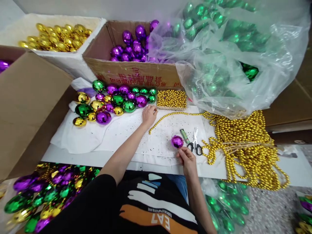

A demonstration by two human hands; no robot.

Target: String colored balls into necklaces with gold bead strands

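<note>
Right hand (188,161) pinches purple faceted bauble (176,141) at near end; left hand (149,115), grip unclear, just left of gold-bead tray (171,108).

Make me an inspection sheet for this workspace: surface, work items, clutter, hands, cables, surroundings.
Surface: white cloth, scattered with dark specks.
Work items: one purple ball in hand; mixed purple, green and gold balls grouped at the back left; a shallow tray of gold beads beside them; gold bead strands heaped at the right.
Clutter: scissors, blades slightly parted, next to a small green tool.
Left hand: beside the tray; too small to tell what its fingertips hold.
Right hand: holds the purple ball.
Cables: nothing seen.
Surroundings: white box of gold balls, cardboard box of purple balls, clear bag of green ones.
</note>
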